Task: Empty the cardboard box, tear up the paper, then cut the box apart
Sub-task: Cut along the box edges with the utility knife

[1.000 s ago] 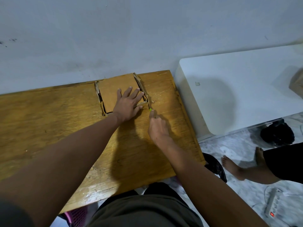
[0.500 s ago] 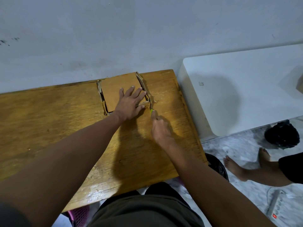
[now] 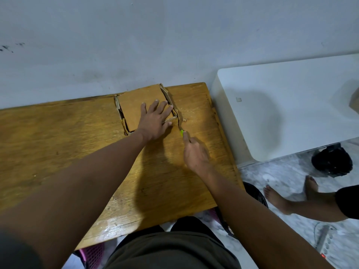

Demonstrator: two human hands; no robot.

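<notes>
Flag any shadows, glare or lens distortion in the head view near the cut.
Head view: arm shadows darken the wooden table beside the cardboard box; glare streaks its near edge; wide-angle bends the table edge; the cutter in the right hand is small and soft.

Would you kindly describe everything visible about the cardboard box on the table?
The cardboard box is plain brown corrugated card, lying flattened at the far edge of the wooden table, against the wall. Its broad top panel faces up; side walls splay out along its left and right edges, showing raw edges. The left hand presses flat on the panel with fingers spread. At its near right corner, the right hand holds a green-handled cutter, its tip meeting the card there.
</notes>
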